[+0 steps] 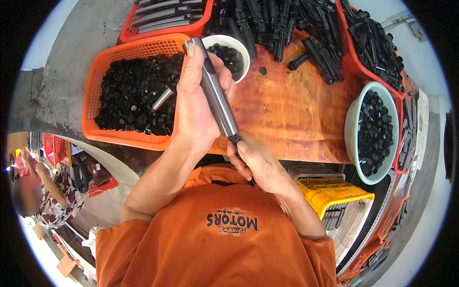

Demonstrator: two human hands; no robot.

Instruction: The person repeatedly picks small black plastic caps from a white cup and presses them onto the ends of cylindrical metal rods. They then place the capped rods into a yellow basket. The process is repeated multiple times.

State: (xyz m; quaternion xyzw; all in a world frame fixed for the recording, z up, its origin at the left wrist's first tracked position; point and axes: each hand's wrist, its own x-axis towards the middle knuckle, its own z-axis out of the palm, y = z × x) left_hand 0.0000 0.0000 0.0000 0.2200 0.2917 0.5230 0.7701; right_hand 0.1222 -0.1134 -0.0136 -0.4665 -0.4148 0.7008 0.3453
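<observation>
My left hand (197, 107) is closed around a silver metal tube (220, 103) with a dark slot near its top, held tilted above the table's front edge. My right hand (258, 165) pinches a small black piece (234, 138) at the tube's lower end. Whether that piece sits inside the tube or only touches it, I cannot tell. Left of my left hand stands an orange basket (89, 103) full of small black caps (131, 91), with a short silver tube (162, 99) lying on them. A white bowl (246, 55) of black parts is just beyond my hand.
Long black plastic parts (267, 24) are heaped at the back of the wooden table (287, 115). At right are a red basket (356, 67) and a pale green bowl (351, 129) of black caps. A yellow crate (334, 189) stands below the edge. Another person (52, 201) works far left.
</observation>
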